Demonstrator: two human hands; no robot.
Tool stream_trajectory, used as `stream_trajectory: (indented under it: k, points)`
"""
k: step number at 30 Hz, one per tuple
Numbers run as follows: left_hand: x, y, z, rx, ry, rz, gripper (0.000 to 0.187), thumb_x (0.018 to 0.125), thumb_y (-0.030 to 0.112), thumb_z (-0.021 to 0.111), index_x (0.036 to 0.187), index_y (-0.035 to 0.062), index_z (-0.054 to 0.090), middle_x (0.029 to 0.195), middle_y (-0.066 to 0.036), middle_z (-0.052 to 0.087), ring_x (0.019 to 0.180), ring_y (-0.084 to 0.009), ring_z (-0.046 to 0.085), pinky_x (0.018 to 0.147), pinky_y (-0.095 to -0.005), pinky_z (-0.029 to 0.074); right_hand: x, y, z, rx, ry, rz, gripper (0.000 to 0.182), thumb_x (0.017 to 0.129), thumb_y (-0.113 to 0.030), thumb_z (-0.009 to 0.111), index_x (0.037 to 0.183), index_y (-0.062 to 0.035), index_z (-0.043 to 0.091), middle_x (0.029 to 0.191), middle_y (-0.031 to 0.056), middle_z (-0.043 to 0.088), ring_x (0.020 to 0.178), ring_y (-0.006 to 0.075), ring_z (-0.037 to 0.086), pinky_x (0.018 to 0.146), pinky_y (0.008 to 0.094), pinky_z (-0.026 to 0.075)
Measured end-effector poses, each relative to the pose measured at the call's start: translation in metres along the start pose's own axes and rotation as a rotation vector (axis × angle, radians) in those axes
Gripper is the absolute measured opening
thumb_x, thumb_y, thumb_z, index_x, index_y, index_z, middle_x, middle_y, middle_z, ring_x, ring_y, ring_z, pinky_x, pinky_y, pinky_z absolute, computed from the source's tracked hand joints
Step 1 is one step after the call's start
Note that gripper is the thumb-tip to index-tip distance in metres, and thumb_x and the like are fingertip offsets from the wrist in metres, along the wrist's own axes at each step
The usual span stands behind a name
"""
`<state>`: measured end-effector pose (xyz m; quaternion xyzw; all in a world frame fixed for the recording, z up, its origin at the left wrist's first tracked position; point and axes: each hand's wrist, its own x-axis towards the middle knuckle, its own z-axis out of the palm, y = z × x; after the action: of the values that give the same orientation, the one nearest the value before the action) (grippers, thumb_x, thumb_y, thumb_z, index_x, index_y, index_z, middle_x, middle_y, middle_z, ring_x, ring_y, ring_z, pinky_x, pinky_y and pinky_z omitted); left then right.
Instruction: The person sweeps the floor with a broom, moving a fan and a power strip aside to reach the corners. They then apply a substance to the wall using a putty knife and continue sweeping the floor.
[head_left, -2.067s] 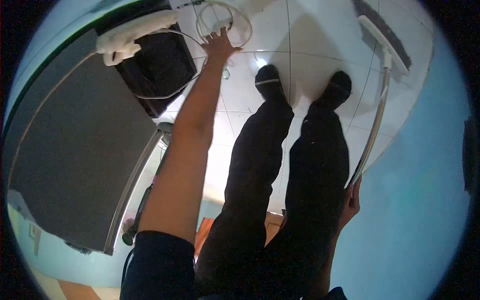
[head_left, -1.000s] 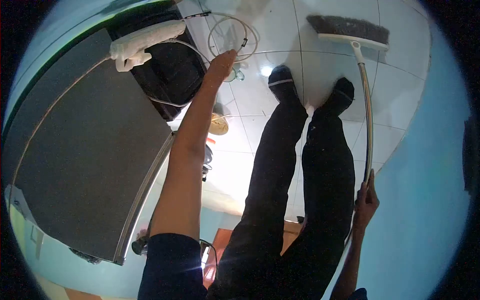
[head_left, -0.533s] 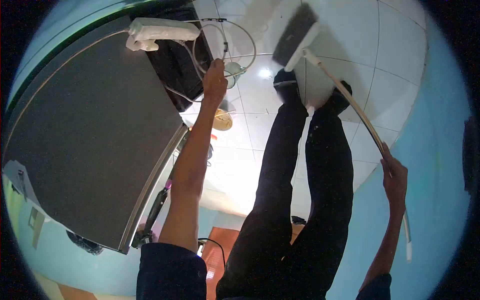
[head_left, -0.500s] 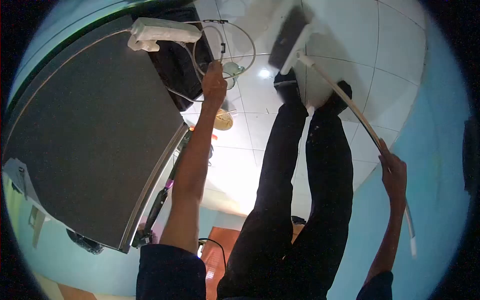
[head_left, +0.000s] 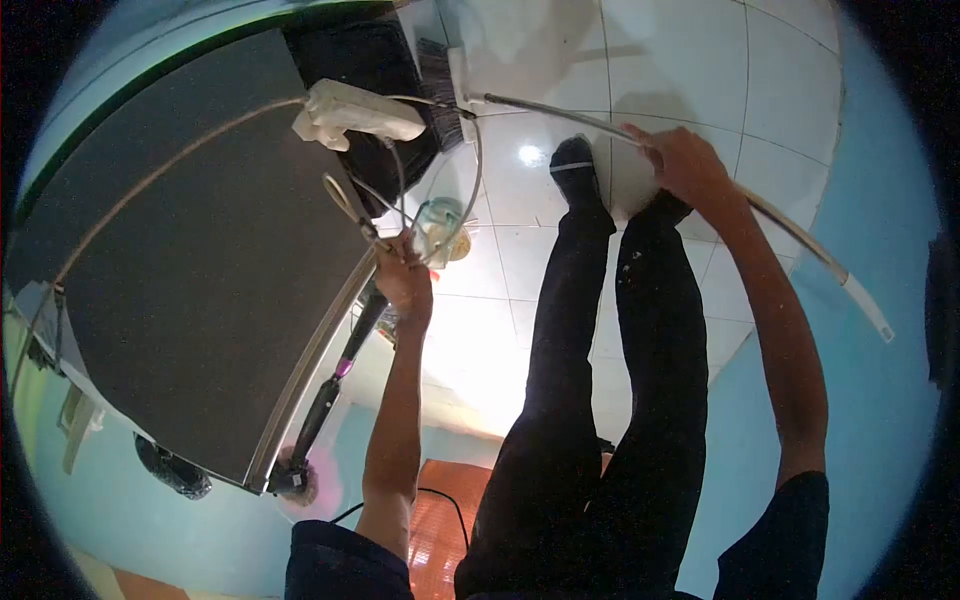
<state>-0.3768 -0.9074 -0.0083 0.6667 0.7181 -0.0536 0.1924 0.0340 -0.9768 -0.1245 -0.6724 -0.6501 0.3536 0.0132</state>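
My left hand is closed around a looped white cable. From this cable hangs a white, blocky power strip, over the dark grey surface's edge. A pale green translucent plastic thing shows right beside my fingers. My right hand grips the long handle of a broom, partway along it. The broom's dark bristles and white head lie on the tiles at the upper middle, against a black box-like object.
A large dark grey flat surface with a metal-edged side fills the left. Below its edge hangs a dark stick-like tool with a pink band. White floor tiles lie around my feet. A blue wall stands at right.
The broom head has swept left across the tiles to the black object, and my right hand has moved up and left. My left hand has come down toward me with the cable; the power strip has shifted.
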Motion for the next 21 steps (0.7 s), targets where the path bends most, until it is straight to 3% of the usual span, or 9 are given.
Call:
stream_trajectory:
  k: [2,4,6,8,14,16,18,19,21]
  points:
    - [-0.015,0.0,-0.012,-0.122,0.045,-0.074,0.013,0.09,0.005,0.057,0.103,0.0002,0.055,0.092,-0.017,0.065,0.084,-0.0294,0.065,0.069,-0.0387,0.052,0.013,-0.012,-0.037,0.057,-0.132,0.036,0.045,0.092,-0.019,0.057,0.135,-0.0287,0.051,0.073,0.0171,0.063,0.064,0.0333,0.061,0.069,0.0434,0.051]
    - [-0.028,0.006,-0.031,-0.087,0.094,0.096,0.013,0.09,0.008,0.06,0.102,0.0013,0.057,0.091,-0.018,0.065,0.085,-0.0304,0.066,0.067,-0.0393,0.051,0.001,-0.017,-0.051,0.009,-0.114,0.044,0.043,0.091,-0.019,0.058,0.133,-0.0286,0.053,0.072,0.0177,0.063,0.062,0.0343,0.06,0.068,0.0436,0.051]
    - [-0.032,-0.002,-0.033,-0.09,0.087,0.058,0.014,0.091,0.009,0.059,0.103,0.0014,0.057,0.09,-0.017,0.065,0.084,-0.0304,0.065,0.067,-0.0392,0.051,-0.017,-0.024,-0.065,-0.031,-0.089,0.047,0.042,0.091,-0.02,0.058,0.132,-0.0284,0.055,0.07,0.0184,0.062,0.06,0.0353,0.059,0.066,0.0438,0.052]
    - [-0.038,-0.009,-0.032,-0.111,0.072,-0.029,0.016,0.091,0.009,0.059,0.104,0.0017,0.058,0.089,-0.016,0.065,0.082,-0.0303,0.064,0.067,-0.039,0.051,-0.048,-0.011,-0.081,-0.13,-0.205,0.118,0.041,0.094,-0.02,0.053,0.135,-0.0196,0.05,0.084,0.0154,0.064,0.075,0.0319,0.063,0.07,0.0431,0.055]
    - [-0.054,-0.003,-0.053,-0.094,-0.026,-0.075,0.023,0.086,-0.002,0.054,0.108,0.0021,0.058,0.092,-0.018,0.063,0.087,-0.0323,0.064,0.072,-0.0397,0.05,-0.097,0.001,-0.14,0.05,-0.26,0.364,0.041,0.093,-0.018,0.056,0.134,-0.025,0.053,0.074,0.0193,0.063,0.058,0.0302,0.06,0.062,0.0425,0.051]
    - [-0.063,-0.011,-0.056,-0.128,-0.026,-0.066,0.026,0.085,-0.004,0.053,0.11,0.0023,0.058,0.092,-0.018,0.063,0.086,-0.033,0.064,0.072,-0.0405,0.05,-0.085,0.016,-0.134,0.064,-0.139,0.196,0.042,0.092,-0.016,0.057,0.133,-0.0275,0.054,0.069,0.0203,0.062,0.051,0.028,0.056,0.058,0.0424,0.049]
    - [-0.068,-0.016,-0.058,-0.039,-0.074,-0.15,0.026,0.085,-0.004,0.052,0.11,0.002,0.057,0.09,-0.017,0.061,0.083,-0.0341,0.062,0.071,-0.0411,0.049,-0.049,0.013,-0.129,0.053,-0.159,0.182,0.041,0.093,-0.016,0.056,0.132,-0.0268,0.055,0.068,0.0201,0.061,0.051,0.0271,0.056,0.057,0.0423,0.049]
    - [-0.071,-0.017,-0.062,-0.023,-0.068,-0.05,0.022,0.085,-0.003,0.052,0.106,0.0013,0.057,0.089,-0.017,0.061,0.082,-0.0346,0.061,0.071,-0.0412,0.048,-0.029,-0.001,-0.128,0.037,-0.13,0.136,0.039,0.093,-0.016,0.056,0.131,-0.0247,0.057,0.071,0.0186,0.062,0.054,0.0269,0.058,0.059,0.0416,0.05]
    - [-0.072,-0.012,-0.065,-0.002,-0.081,-0.073,0.02,0.086,-0.003,0.051,0.104,0.0012,0.057,0.09,-0.017,0.061,0.083,-0.035,0.061,0.072,-0.0409,0.048,0.016,-0.013,-0.102,-0.035,-0.01,-0.023,0.035,0.091,-0.017,0.057,0.126,-0.0193,0.059,0.077,0.0156,0.064,0.063,0.0267,0.061,0.062,0.0404,0.053]
